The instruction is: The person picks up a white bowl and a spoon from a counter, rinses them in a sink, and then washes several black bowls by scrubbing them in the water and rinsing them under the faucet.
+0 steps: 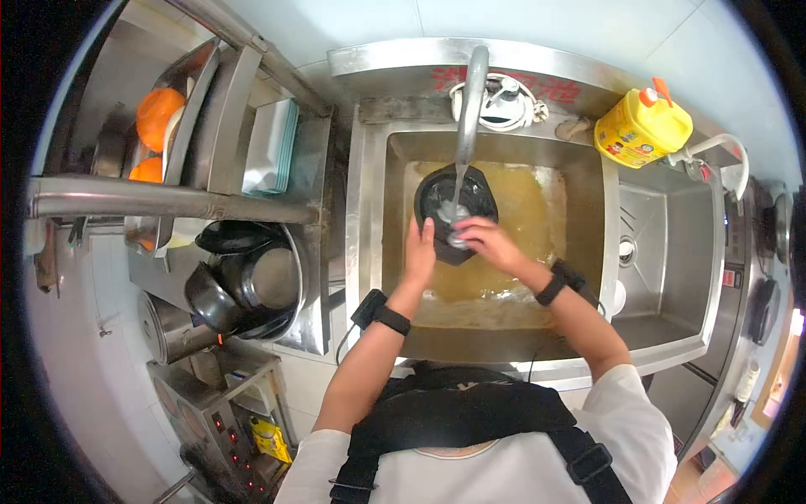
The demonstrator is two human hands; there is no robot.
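Observation:
A black bowl with an angular rim is held tilted over the water in the large sink basin. My left hand grips its left side, thumb over the rim. Inside the bowl, the fingers of my right hand are closed on a small silvery thing, whose kind I cannot make out. From the metal faucet a stream of water runs into the bowl. Cloudy yellowish water stands in the basin below.
A yellow jug stands on the sink's back right ledge, above a smaller basin. A coiled white hose lies behind the faucet. At left, a shelf holds pale stacked dishes, and black bowls fill a large round container.

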